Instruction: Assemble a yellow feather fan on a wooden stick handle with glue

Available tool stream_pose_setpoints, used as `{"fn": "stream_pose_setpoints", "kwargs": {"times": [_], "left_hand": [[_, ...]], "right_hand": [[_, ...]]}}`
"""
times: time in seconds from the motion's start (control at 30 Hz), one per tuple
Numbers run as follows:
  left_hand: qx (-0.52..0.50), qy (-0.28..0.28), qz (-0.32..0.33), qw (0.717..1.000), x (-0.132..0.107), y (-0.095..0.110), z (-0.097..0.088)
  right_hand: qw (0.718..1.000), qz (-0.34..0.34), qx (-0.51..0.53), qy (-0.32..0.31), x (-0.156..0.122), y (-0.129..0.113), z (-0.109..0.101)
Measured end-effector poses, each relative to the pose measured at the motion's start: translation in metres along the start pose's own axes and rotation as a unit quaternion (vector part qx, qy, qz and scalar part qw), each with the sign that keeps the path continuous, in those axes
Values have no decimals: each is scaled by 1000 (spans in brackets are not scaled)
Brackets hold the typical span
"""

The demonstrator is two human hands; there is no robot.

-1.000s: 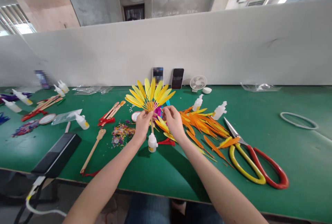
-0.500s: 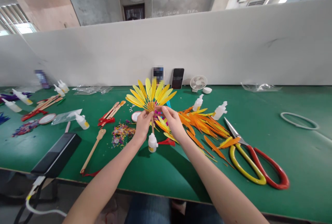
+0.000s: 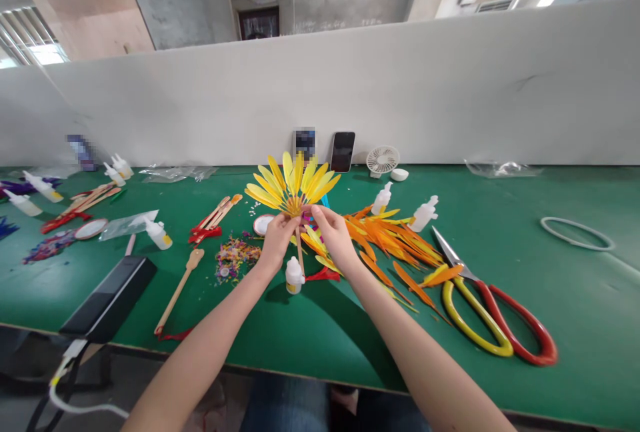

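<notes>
In the middle of the head view a fan of yellow feathers [image 3: 295, 182] stands upright, spread out from a thin wooden handle [image 3: 300, 252]. My left hand [image 3: 278, 240] is closed on the top of the handle, just under the feathers. Thumb and fingers of my right hand [image 3: 334, 235] pinch at the right side of the feathers' base; its fingertips are partly hidden. A red tassel [image 3: 324, 275] lies near the handle's lower end. Beside that end a small white glue bottle [image 3: 294, 277] stands on the green table [image 3: 350, 352].
Loose orange and yellow feathers [image 3: 395, 239] lie to the right, near large scissors [image 3: 475, 279] and two glue bottles [image 3: 425, 214]. On the left are colourful bits [image 3: 235, 257], a wooden stick [image 3: 180, 292] and a black power bank [image 3: 110, 299]. A phone [image 3: 343, 152] leans on the partition.
The feather fan has shifted slightly right, and its handle now slants, with the lower end right of the glue bottle. My hands have barely moved.
</notes>
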State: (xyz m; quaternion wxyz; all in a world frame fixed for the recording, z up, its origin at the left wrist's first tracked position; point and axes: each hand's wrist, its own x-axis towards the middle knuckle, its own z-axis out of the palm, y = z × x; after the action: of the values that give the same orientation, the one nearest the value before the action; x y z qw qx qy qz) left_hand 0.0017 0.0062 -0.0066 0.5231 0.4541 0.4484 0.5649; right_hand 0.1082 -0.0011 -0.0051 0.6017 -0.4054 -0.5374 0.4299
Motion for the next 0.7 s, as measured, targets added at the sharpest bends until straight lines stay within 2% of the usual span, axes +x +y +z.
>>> {"fn": "stream_pose_setpoints", "kwargs": {"times": [0.37, 0.7], "left_hand": [[-18, -32, -2, 999, 1, -3, -2], [-16, -38, -6, 999, 1, -3, -3]], "right_hand": [[1000, -21, 4, 8, 2, 2, 0], [1000, 2, 9, 16, 2, 0, -2]]}}
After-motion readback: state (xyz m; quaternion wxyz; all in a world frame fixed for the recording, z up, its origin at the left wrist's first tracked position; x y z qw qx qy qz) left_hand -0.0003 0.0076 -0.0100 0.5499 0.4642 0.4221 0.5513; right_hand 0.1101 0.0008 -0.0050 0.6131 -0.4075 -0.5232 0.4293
